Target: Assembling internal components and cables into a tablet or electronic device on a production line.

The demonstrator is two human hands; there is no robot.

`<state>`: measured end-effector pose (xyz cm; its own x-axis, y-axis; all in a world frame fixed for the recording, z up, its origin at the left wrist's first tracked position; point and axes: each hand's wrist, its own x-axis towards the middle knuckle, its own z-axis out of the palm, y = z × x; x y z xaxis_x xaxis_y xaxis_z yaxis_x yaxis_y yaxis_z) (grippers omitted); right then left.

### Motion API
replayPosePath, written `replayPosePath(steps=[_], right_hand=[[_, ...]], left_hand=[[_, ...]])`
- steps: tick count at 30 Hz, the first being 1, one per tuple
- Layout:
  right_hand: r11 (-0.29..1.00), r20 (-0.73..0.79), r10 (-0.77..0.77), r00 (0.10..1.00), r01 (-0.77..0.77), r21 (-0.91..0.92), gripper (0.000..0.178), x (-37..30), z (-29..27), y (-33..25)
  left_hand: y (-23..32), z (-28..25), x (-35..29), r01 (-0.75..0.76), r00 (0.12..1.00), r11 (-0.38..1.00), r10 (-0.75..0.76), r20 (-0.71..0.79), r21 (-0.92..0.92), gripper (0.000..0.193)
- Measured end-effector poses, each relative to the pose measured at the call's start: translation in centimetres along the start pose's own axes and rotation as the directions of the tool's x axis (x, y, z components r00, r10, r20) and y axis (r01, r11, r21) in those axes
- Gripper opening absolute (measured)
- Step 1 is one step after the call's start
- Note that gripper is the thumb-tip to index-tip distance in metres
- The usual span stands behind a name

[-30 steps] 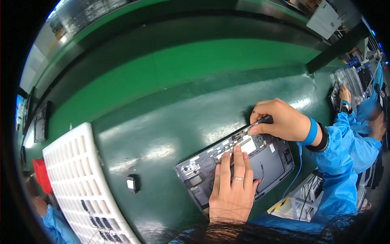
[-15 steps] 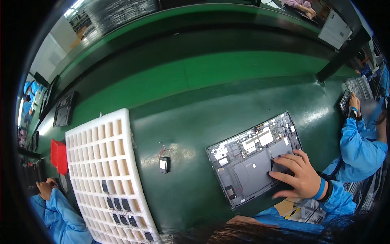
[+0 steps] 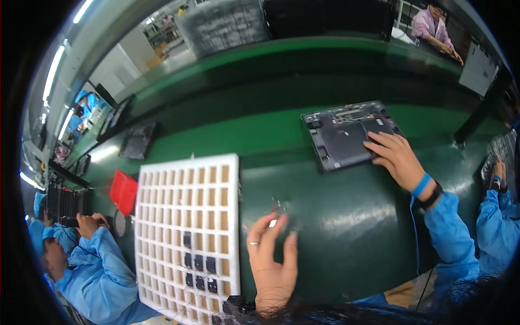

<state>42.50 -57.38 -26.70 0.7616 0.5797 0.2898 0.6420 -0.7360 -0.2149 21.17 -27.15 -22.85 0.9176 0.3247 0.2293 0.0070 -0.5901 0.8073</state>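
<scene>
My right hand (image 3: pixel 400 161) lies with outstretched fingers on the near right part of an opened laptop base (image 3: pixel 346 141), whose dark battery and circuit board show. The base sits at the far side of the green bench. My left hand (image 3: pixel 273 265) reaches over the bench to the right of a white foam tray (image 3: pixel 234 216), thumb and fingers apart. Just at its fingertips is a small black part with a white label (image 3: pixel 272 222) and thin red wires, mostly hidden by the fingers. Several similar black parts (image 3: pixel 199 263) sit in the tray's pockets.
A red bin (image 3: pixel 123 192) stands left of the tray, with another dark laptop part (image 3: pixel 138 141) beyond it. A dark post (image 3: pixel 482 111) rises at the right. Co-workers in blue sleeves sit at the left (image 3: pixel 105 271) and right (image 3: pixel 495 233).
The laptop base has moved away to the bench's far side with my right hand on it. My left hand has come into view beside the small black part. The view has shifted.
</scene>
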Motion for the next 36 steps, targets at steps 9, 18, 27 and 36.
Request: replayPosePath(steps=[9,18,27,36], right_hand=[[0.987,-0.03,0.125,0.992,-0.122,0.108,0.051,11.1,5.7,4.0],[0.955,-0.115,-0.102,0.988,0.129,0.265,0.046,-4.1,1.3,-0.6],[0.96,-0.213,-0.107,0.971,0.157,0.231,0.035,-5.9,5.0,-0.2],[0.716,-0.335,0.197,0.921,0.098,0.691,0.025,-4.3,-0.4,-5.9]], left_hand=[[-5.3,1.0,0.6,0.087,0.996,0.974,-0.086,-0.011,0.209,0.044],[-3.6,3.7,2.2,0.009,0.976,0.997,-0.024,-0.215,-0.072,0.016],[1.4,5.2,2.2,-0.129,0.957,0.991,0.129,-0.26,0.02,0.012],[4.9,10.1,0.4,-0.145,0.974,0.975,0.171,0.151,-0.17,0.01]])
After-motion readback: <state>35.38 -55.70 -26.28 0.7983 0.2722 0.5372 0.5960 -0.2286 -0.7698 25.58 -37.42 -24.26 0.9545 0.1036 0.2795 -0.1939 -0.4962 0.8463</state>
